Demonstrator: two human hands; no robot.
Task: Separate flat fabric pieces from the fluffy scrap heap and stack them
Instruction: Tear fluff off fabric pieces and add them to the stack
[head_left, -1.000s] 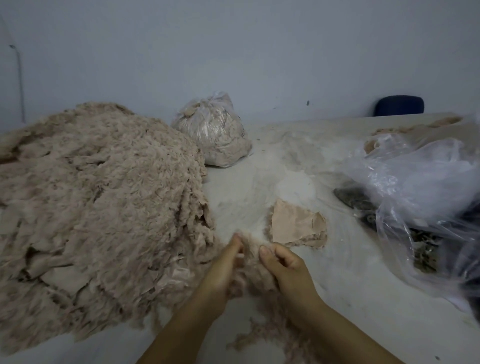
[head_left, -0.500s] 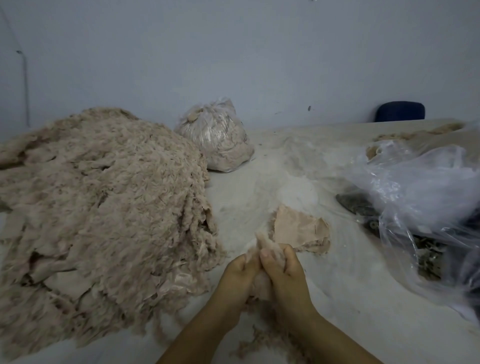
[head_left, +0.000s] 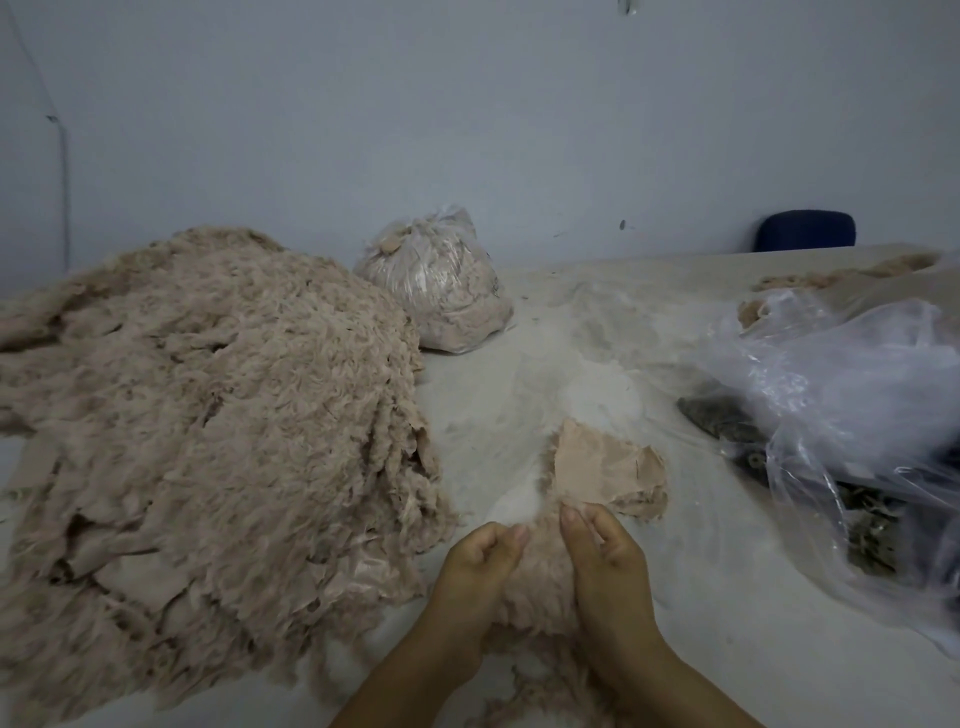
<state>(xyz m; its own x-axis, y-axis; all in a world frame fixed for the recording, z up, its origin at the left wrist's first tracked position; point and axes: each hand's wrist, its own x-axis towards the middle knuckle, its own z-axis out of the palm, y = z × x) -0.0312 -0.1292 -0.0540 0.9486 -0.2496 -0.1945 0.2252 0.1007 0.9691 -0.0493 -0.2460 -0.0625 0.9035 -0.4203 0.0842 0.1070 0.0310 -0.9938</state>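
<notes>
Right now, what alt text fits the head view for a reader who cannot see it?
Two hands, left hand and right hand, hold a fluffy scrap over a pale table, just short of a small stack of flat pieces. A big fluffy heap fills the left; a tied bag sits behind it, and a loose clear bag lies right.

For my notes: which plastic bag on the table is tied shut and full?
The far bag, beside the fluffy heap, stuffed with beige scraps; the right bag lies loose, open.

Beige scrap heap (head_left: 208, 415), peach flat pieces (head_left: 602, 470), navy chair (head_left: 805, 231).
</notes>
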